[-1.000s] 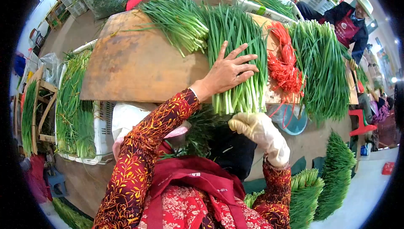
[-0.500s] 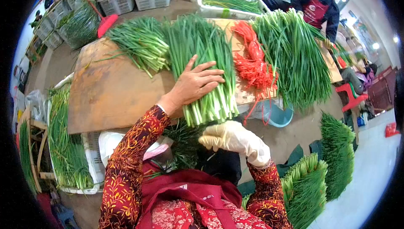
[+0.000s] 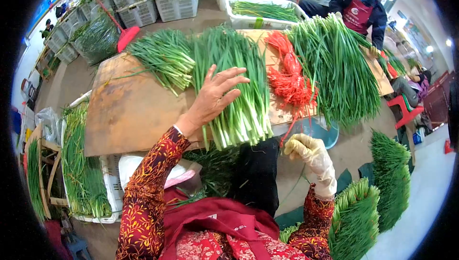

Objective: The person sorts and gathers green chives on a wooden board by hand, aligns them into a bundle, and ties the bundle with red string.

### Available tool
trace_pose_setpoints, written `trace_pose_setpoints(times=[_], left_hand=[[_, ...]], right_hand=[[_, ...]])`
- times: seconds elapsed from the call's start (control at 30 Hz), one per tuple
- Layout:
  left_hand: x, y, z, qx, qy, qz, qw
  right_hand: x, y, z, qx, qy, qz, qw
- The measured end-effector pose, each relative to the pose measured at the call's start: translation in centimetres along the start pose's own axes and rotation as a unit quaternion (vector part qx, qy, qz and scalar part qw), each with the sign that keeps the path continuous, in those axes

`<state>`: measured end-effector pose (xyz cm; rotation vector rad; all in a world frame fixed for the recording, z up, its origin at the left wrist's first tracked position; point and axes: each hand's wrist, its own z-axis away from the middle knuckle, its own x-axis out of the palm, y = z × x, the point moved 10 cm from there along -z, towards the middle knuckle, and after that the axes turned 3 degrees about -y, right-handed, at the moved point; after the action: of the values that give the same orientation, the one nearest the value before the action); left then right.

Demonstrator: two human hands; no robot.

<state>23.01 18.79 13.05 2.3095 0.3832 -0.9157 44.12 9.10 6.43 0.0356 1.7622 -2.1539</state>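
A large bundle of green garlic chives [image 3: 234, 83] lies on the wooden board, pale cut ends towards me. Over it is my bare left hand [image 3: 213, 95], fingers spread, holding nothing; whether the palm still touches the stalks I cannot tell. My right hand [image 3: 306, 152], in a pale rubber glove, is off the board's front edge with its fingers pinched at the hanging end of a red tie string [image 3: 288, 133]. That string trails from a bunch of red ties [image 3: 292, 81] beside the bundle. A thin green leaf hangs below the glove.
Another chive pile [image 3: 162, 57] and a tall heap [image 3: 334, 69] flank the wooden board [image 3: 124, 109]. A blue bucket [image 3: 330, 135] stands below. Chive bundles [image 3: 356, 217] stand at right; a white crate [image 3: 112, 188] is at left. A person in a red apron [image 3: 357, 14] sits across.
My right hand has moved right, from the bundle's cut ends to the hanging red string, and its fingers have closed. My left hand has shifted slightly left and looks less pressed down.
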Motion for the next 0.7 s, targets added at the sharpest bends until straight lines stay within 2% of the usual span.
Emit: trace_pose_setpoints(times=[0.07, 0.1, 0.13, 0.2, 0.27, 0.33, 0.4, 0.5, 0.6, 0.63, 0.7], left_hand=[[-0.7, 1.1, -0.8, -0.001, 0.010, 0.015, 1.000], [-0.8, 1.6, -1.2, -0.001, 0.009, 0.016, 1.000], [-0.8, 2.1, -1.7, -0.002, 0.007, 0.016, 1.000], [-0.3, 3.2, -3.0, 0.006, -0.004, 0.020, 1.000], [0.6, 3.9, -4.2, 0.012, -0.014, 0.024, 1.000], [2.7, 4.6, -5.5, 0.037, -0.062, 0.036, 0.997], [4.2, 5.0, -6.5, 0.054, -0.066, 0.025, 0.996], [7.2, 5.4, -8.1, 0.056, -0.122, -0.041, 0.990], [9.7, 4.3, -9.5, 0.025, -0.128, -0.039, 0.991], [10.0, 4.8, -9.9, 0.034, -0.117, -0.076, 0.990], [11.2, 4.8, -10.9, 0.030, -0.103, -0.077, 0.991]], right_hand=[[-1.3, -1.3, -0.5, -0.010, 0.028, 0.013, 0.999], [-3.1, -3.5, -0.6, -0.098, 0.105, 0.102, 0.984], [-4.4, -5.8, -0.3, -0.184, 0.181, 0.188, 0.948], [-5.0, -9.6, -0.6, -0.332, 0.247, 0.348, 0.841], [-5.9, -9.6, -2.6, -0.313, 0.250, 0.391, 0.829], [-6.1, -8.4, -5.5, -0.242, 0.242, 0.527, 0.778], [-6.4, -5.7, -8.7, -0.188, 0.200, 0.582, 0.766], [-7.2, -2.4, -12.3, -0.162, 0.213, 0.608, 0.747], [-8.7, -2.5, -12.5, -0.258, 0.287, 0.486, 0.784], [-8.9, -2.6, -12.6, -0.262, 0.289, 0.483, 0.784], [-10.0, -2.7, -12.6, -0.288, 0.290, 0.361, 0.838]])
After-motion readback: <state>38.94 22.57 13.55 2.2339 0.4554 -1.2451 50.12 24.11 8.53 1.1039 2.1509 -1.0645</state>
